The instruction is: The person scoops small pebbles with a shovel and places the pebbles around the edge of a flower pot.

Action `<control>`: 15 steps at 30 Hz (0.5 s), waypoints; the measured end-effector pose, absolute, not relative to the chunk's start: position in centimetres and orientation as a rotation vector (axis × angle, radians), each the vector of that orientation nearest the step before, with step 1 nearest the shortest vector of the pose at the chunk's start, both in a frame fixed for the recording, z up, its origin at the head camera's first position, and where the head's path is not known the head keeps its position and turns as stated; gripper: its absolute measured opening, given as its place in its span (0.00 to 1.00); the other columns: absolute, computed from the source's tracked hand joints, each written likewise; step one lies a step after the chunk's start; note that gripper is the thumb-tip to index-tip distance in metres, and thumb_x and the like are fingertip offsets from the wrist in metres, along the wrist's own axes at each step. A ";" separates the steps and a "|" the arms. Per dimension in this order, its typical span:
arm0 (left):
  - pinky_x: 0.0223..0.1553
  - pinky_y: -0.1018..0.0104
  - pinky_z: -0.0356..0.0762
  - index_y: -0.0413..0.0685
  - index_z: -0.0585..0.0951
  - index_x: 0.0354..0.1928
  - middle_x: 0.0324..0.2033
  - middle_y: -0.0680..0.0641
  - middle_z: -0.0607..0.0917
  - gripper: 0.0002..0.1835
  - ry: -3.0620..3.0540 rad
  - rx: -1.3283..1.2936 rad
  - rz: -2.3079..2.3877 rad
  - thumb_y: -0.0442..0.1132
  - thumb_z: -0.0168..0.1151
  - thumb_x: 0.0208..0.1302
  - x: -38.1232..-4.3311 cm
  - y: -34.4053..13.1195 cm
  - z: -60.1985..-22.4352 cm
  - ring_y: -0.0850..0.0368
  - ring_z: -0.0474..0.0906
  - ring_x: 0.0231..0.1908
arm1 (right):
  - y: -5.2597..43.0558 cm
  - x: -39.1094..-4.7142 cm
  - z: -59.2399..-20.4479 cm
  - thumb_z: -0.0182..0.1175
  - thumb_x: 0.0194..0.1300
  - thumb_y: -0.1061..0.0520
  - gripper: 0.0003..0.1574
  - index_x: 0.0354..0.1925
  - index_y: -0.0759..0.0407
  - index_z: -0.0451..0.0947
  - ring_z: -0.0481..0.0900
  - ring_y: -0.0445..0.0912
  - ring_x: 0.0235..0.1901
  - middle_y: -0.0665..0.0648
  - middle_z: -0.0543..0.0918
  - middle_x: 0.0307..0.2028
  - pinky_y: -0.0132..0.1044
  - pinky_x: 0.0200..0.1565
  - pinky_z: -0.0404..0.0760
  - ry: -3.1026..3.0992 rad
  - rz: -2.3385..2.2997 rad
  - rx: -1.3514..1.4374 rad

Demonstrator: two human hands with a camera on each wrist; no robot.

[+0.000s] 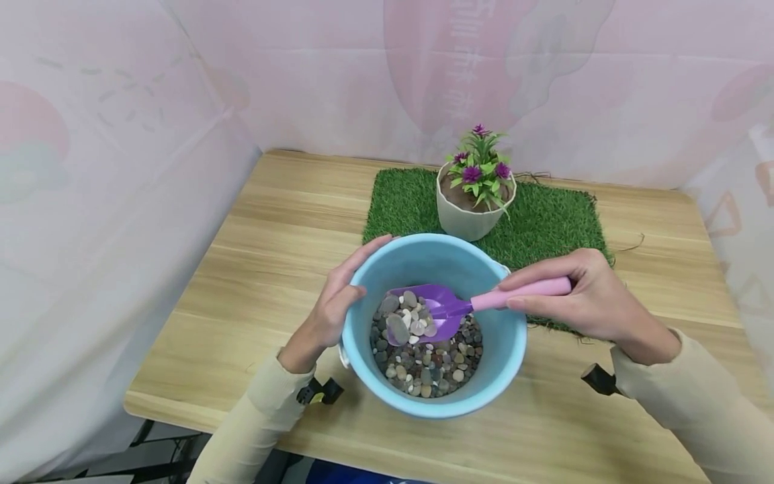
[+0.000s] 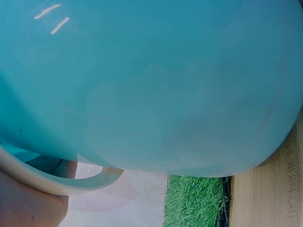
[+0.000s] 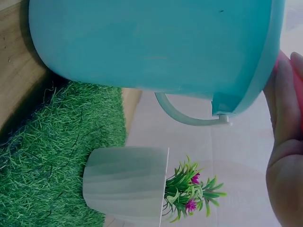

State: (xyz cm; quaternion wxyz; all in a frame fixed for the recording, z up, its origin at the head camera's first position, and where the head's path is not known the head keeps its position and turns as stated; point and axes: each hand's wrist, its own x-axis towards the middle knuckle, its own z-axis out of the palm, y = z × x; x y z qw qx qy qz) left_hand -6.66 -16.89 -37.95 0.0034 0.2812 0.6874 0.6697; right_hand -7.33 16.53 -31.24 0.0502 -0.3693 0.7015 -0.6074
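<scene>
"What is seen at the far left?"

"On the worktop, a pale blue bucket is held by the left grip, thumb laid at the rim and fingers set along the outer wall. The wall is smooth, glossy and seemingly plastic, so some slipperiness should be expected; the rolled rim is judged the surest hold. A pale, curved carrying handle is fitted too."

"And inside?"

"The bottom is covered with pebbles, rounded, in grey, brown and cream. Considerable weight can be presumed, with little risk of breakage. Above them, within the bucket's mouth, a purple scoop is loaded with larger stones, by which the blade is likely made front-heavy; if tilted, stones could be shed."

"Where is it best held?"

"By the smooth pink handle, which is gripped by the right grip. A hold near the neck would be steadier."

"What is set behind?"

"A pale, faceted pot with purple flowers is stood on bristly green turf."
</scene>
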 end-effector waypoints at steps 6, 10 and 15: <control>0.64 0.44 0.73 0.37 0.57 0.73 0.69 0.37 0.67 0.39 2.191 0.883 2.071 0.28 0.36 0.52 -6.7 -16.8 -37.9 0.38 0.69 0.66 | 17.6 -7.0 -31.3 0.64 0.45 0.81 0.18 0.37 0.72 0.85 0.72 0.36 0.12 0.58 0.89 0.29 0.27 0.07 0.60 2.165 -1.923 -1.064; 0.64 0.45 0.73 0.40 0.58 0.73 0.70 0.40 0.67 0.40 2.190 0.865 2.067 0.29 0.37 0.52 -6.7 -16.8 -38.0 0.41 0.68 0.67 | 18.3 -6.9 -31.3 0.63 0.45 0.82 0.18 0.37 0.73 0.85 0.73 0.36 0.13 0.58 0.89 0.29 0.28 0.07 0.60 2.186 -1.951 -1.057; 0.63 0.45 0.74 0.41 0.58 0.73 0.70 0.41 0.67 0.40 2.190 0.850 2.067 0.29 0.37 0.52 -6.7 -16.9 -38.0 0.43 0.69 0.67 | 19.1 -6.9 -31.3 0.62 0.43 0.84 0.19 0.37 0.75 0.83 0.72 0.35 0.13 0.59 0.89 0.30 0.27 0.07 0.59 2.157 -2.018 -1.108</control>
